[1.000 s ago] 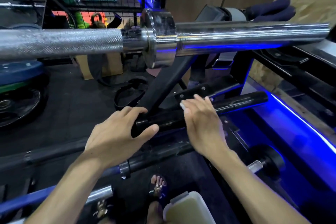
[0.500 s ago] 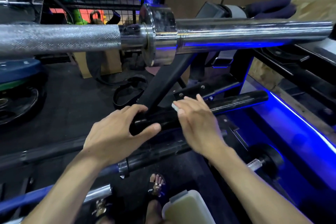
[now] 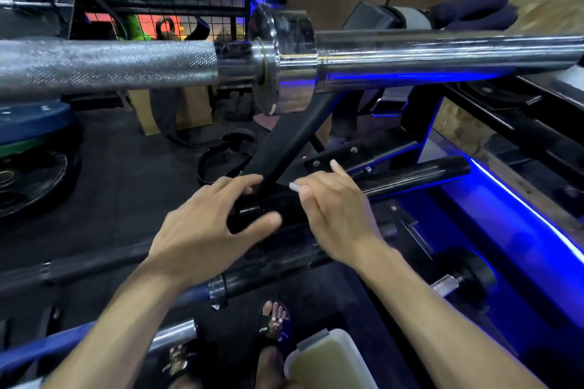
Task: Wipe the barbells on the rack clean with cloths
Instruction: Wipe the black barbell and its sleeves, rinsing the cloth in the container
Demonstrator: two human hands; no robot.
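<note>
Barbell sleeve (image 3: pixel 410 175), black, lies low on the rack (image 3: pixel 284 148) beneath a chrome bar (image 3: pixel 426 54). The left hand (image 3: pixel 202 227) curls its grip round the sleeve's near end, thumb under, while the right hand (image 3: pixel 338 211) rests on it just beside, pinching a small white cloth (image 3: pixel 294 187). A tub (image 3: pixel 325 363) sits on the floor by sandalled feet (image 3: pixel 275 322).

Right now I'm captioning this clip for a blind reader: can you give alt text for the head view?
Both hands work at a black barbell sleeve low on the rack: the left hand grips its near end, the right hand rests over it holding a small white cloth. Above them, a chrome barbell spans the frame.
</note>
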